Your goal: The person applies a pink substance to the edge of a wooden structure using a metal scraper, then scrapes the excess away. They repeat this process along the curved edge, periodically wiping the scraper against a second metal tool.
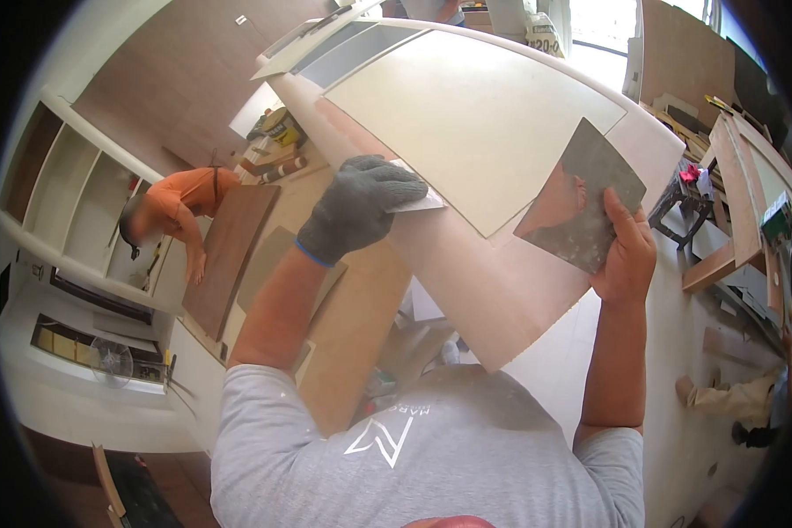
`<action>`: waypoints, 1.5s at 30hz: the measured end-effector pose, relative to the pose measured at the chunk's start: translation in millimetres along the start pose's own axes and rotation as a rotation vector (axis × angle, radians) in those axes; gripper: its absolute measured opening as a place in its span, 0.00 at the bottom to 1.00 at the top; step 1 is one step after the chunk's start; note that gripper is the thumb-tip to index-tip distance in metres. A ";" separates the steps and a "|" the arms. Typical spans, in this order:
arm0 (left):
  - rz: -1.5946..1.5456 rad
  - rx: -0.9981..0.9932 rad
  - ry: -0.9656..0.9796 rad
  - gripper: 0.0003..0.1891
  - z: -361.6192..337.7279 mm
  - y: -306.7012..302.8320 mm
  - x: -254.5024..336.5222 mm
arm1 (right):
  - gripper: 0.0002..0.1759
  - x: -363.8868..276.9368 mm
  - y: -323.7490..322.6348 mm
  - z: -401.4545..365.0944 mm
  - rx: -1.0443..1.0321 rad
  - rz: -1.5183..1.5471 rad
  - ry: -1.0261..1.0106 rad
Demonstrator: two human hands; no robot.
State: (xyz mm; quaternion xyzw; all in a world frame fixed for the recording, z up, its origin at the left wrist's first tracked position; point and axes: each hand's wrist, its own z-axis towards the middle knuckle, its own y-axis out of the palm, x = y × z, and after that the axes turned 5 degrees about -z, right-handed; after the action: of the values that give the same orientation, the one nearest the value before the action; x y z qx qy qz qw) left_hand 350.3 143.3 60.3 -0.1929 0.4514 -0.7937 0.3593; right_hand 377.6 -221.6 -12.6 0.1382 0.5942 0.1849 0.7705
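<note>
My left hand, in a dark grey glove with a blue cuff, is closed on a white flat scraper-like piece. That piece rests along the pinkish board, beside the edge of a large cream sheet. With thumb and fingers, my bare right hand grips a thin dark glossy sheet, tilted over the board's right part. The dark sheet's shiny face shows a reddish reflection and pale specks. It overlaps the cream sheet's lower right corner in view.
At the left, a person in orange bends over a brown panel. White shelving stands behind them. Wooden frames and a black sawhorse are at the right. A yellow can stands beyond the board's left end.
</note>
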 end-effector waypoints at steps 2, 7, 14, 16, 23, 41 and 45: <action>0.011 -0.023 0.007 0.17 -0.9 -0.5 0.5 | 0.24 -1.4 0.8 -0.6 0.028 0.031 0.027; 0.033 -0.025 0.037 0.19 -4.1 0.6 -1.2 | 0.23 -9.7 2.0 -0.2 0.061 0.189 0.129; -0.052 -0.054 -0.056 0.20 -10.4 -5.8 9.2 | 0.23 -12.6 -1.6 -4.4 0.025 0.153 0.133; -0.006 -0.059 -0.040 0.19 -19.3 -14.8 16.7 | 0.24 -10.3 -0.4 -3.8 0.034 0.175 0.110; -0.019 0.008 0.008 0.16 -10.2 -21.2 16.0 | 0.24 -10.4 -0.7 -5.7 0.131 0.145 0.117; 0.000 -0.109 -0.076 0.22 -23.4 -19.7 32.6 | 0.25 0.2 -10.9 -5.3 0.103 0.131 0.086; -0.040 -0.133 -0.044 0.22 -29.9 -37.5 35.5 | 0.25 -7.7 -1.8 -7.9 0.076 0.159 0.089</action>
State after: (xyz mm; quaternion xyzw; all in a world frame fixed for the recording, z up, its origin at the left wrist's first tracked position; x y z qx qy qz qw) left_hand 293.0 146.7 76.2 -0.2427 0.4911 -0.7646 0.3396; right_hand 368.4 -226.8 -8.8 0.2058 0.6216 0.2287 0.7204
